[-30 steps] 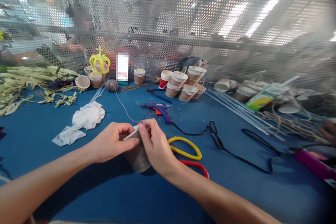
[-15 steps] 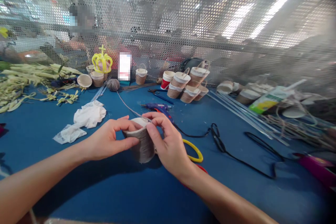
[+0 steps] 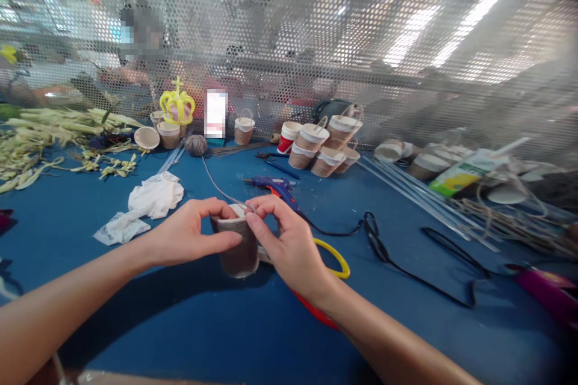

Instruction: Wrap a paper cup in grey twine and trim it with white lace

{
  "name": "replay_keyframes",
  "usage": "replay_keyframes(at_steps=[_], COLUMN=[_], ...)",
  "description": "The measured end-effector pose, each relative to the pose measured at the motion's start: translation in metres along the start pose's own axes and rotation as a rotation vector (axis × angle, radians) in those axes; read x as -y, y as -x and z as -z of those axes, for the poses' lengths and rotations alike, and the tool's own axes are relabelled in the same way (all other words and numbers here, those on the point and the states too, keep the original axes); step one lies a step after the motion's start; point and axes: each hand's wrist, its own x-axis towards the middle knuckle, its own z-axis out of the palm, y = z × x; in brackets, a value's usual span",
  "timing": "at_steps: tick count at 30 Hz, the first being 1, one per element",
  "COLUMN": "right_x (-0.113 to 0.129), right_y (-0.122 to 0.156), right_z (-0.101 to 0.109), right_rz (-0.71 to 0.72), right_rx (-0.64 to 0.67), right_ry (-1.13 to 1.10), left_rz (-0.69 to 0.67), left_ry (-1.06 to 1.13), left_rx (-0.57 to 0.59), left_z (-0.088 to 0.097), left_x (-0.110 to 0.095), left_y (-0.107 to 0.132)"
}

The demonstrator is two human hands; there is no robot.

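A paper cup point(image 3: 238, 252) wound in grey-brown yarn is held above the blue table. My left hand point(image 3: 194, 231) grips its left side, thumb outside and fingers inside the rim. At the right of the rim, my right hand point(image 3: 286, 246) pinches the yarn point(image 3: 215, 182) against the cup's edge. That strand runs back to a grey yarn ball point(image 3: 196, 145). Behind my right hand lies a pair of scissors with a yellow handle loop point(image 3: 339, 258) and a red one point(image 3: 316, 311), partly covered by the hand and forearm.
A blue glue gun point(image 3: 273, 185) lies past the cup, its black cord point(image 3: 372, 237) trailing right. Several small baskets point(image 3: 311, 138) are stacked behind it. Crumpled white material point(image 3: 156, 195) lies left, clear sticks point(image 3: 419, 198) right. A perforated metal screen point(image 3: 289, 24) stands at the back.
The cup has turned a little and stands more upright. My right hand has shifted slightly left along the rim with the yarn. More of the red scissor handle shows.
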Motion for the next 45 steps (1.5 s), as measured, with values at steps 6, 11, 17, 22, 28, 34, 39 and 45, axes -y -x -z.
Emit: replay_keyframes(at_steps=[6,11,17,22,28,34,39,45], right_x=[0.004,0.008,0.012,0.023,0.037,0.035,0.004,-0.054], right_y=[0.001,0.002,0.001,-0.009,-0.053,-0.092,-0.083,-0.057], right_z=[-0.003,-0.005,-0.006,-0.001,-0.006,0.003,0.04,0.056], right_rz=[0.032,0.086,0.15,0.075,-0.063,-0.002,-0.247,-0.535], right_rx=[0.021,0.021,0.022,0.076,0.19,0.305,0.138,0.306], right_ry=[0.033,0.07,0.08,0.081,0.013,0.34,0.822,0.918], left_rz=[0.047,0.057,0.04,-0.003,-0.065,-0.123,-0.053,0.015], left_ry=[0.057,0.079,0.083,0.064,0.144,0.137,0.086,0.0], left_rx=[-0.024,-0.022,-0.033,-0.066,-0.132,-0.274,-0.315,-0.281], left_z=[-0.004,-0.004,-0.003,-0.002,-0.008,-0.006,-0.003,-0.006], left_x=[-0.006,-0.008,-0.011,-0.012,0.003,0.021,0.028,0.026], left_y=[0.001,0.003,0.006,0.008,0.003,-0.002,-0.003,-0.003])
